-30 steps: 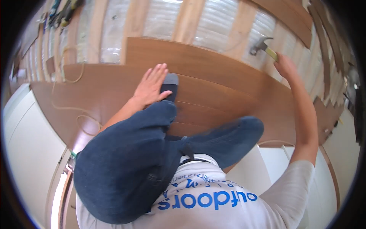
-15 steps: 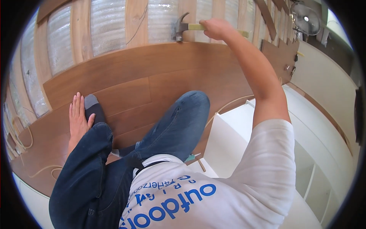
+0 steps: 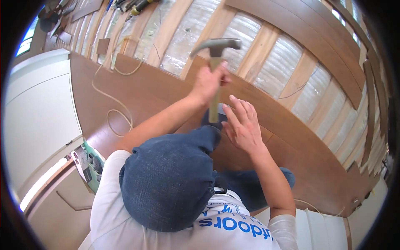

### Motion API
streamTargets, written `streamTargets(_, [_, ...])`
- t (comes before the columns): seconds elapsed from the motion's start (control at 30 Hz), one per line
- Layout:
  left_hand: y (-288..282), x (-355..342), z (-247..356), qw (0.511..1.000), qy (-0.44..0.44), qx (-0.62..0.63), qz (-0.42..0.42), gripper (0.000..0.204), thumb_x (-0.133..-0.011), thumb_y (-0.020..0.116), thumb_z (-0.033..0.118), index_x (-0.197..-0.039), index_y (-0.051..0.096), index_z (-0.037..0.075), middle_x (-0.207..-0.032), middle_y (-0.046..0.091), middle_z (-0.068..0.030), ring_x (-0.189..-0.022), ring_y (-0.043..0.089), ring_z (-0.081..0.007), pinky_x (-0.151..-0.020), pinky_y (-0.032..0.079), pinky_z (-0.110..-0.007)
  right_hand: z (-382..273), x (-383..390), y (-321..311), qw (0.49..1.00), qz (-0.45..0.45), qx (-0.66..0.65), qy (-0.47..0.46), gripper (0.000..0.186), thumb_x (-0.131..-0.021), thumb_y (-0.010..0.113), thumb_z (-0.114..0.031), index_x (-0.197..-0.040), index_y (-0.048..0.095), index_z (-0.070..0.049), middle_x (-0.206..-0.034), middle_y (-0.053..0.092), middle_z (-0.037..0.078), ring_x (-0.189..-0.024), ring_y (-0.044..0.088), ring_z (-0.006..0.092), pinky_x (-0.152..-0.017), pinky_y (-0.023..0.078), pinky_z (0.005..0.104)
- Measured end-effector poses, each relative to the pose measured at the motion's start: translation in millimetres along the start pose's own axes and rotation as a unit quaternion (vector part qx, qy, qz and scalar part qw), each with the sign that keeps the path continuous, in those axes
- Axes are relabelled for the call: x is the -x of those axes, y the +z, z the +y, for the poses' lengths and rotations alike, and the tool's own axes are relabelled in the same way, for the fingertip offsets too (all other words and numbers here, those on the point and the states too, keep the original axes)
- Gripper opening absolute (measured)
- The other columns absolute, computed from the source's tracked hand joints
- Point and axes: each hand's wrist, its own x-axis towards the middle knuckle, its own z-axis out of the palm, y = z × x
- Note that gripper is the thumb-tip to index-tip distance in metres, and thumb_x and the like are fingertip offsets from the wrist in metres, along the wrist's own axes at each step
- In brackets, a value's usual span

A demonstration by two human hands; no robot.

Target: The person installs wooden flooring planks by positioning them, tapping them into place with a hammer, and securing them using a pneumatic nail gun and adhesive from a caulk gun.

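Observation:
Wrapped around the pale handle of a claw hammer, my left hand keeps it upright in the picture, its metal head at the far end. The hammer is above the near edge of the brown floorboards. My right hand is apart from the handle's lower end, fingers spread and holding nothing. Beneath the hands is my foot in a dark sock with a grey toe, partly hidden by the handle. My bent knee in blue jeans fills the lower middle.
Pale wooden joists with clear plastic sheeting between them lie beyond the boards. Loose brown planks rest across them at upper right. A cream cord loops on the left, near a white cabinet. Hand tools lie at the top.
The hammer has passed from my right hand to my left. My right hand has drawn back, open, near my foot. The view has turned toward the left.

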Motion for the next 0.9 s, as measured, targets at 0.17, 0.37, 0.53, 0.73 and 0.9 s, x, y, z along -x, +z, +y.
streamTargets(0.17, [-150, 9, 0, 0.957, -0.065, -0.142, 0.244, 0.029, -0.107, 0.064, 0.036, -0.104, 0.054, 0.009, -0.072, 0.049, 0.0033, -0.053, 0.048, -0.0065, -0.046, 0.041, -0.025, 99, 125, -16, 0.927, -0.002, 0.222, 0.303, 0.073, -0.097, 0.07, -0.033, -0.158, 0.042, -0.004, -0.168, 0.03, 0.026, -0.15, 0.033, 0.0453, -0.124, 0.025, 0.0565])
streamTargets(0.37, [-209, 17, -58, 0.923, -0.158, -0.283, 0.207, 0.043, -0.105, 0.064, 0.044, -0.119, 0.059, 0.004, -0.072, 0.061, -0.0042, -0.05, 0.056, -0.0133, -0.047, 0.047, -0.032, 119, 190, 0, 0.875, -0.141, 0.266, 0.378, 0.105, -0.096, 0.067, -0.056, -0.166, 0.015, 0.002, -0.173, 0.004, 0.03, -0.161, 0.005, 0.0464, -0.129, 0.007, 0.059])
streamTargets(0.53, [-190, -11, -58, 0.862, -0.132, -0.472, 0.131, 0.066, -0.103, 0.058, 0.053, -0.138, 0.055, -0.004, -0.13, 0.063, -0.0388, -0.13, 0.056, -0.0527, -0.109, 0.046, -0.051, 121, 192, -3, 0.857, -0.143, 0.269, 0.415, 0.116, -0.093, 0.065, -0.066, -0.166, 0.01, 0.004, -0.174, -0.001, 0.029, -0.162, -0.002, 0.0461, -0.129, 0.001, 0.0589])
streamTargets(0.73, [-215, -13, -95, 0.847, -0.019, -0.519, 0.111, 0.06, -0.107, 0.055, 0.049, -0.136, 0.057, -0.003, -0.116, 0.07, -0.0284, -0.108, 0.067, -0.0422, -0.097, 0.051, -0.048, 132, 197, -2, 0.864, -0.159, 0.232, 0.418, 0.118, -0.091, 0.059, -0.075, -0.167, 0.012, 0.002, -0.174, -0.004, 0.03, -0.162, -0.01, 0.0463, -0.128, -0.005, 0.0622])
streamTargets(0.9, [-307, -39, -98, 0.794, 0.023, -0.606, 0.043, 0.051, -0.11, 0.056, 0.034, -0.138, 0.051, -0.007, -0.12, 0.066, -0.0352, -0.113, 0.064, -0.049, -0.097, 0.049, -0.049, 142, 176, -14, 0.899, -0.096, 0.198, 0.38, 0.116, -0.092, 0.051, -0.079, -0.168, 0.011, 0.0, -0.174, -0.001, 0.031, -0.162, -0.008, 0.0452, -0.128, -0.006, 0.0614])
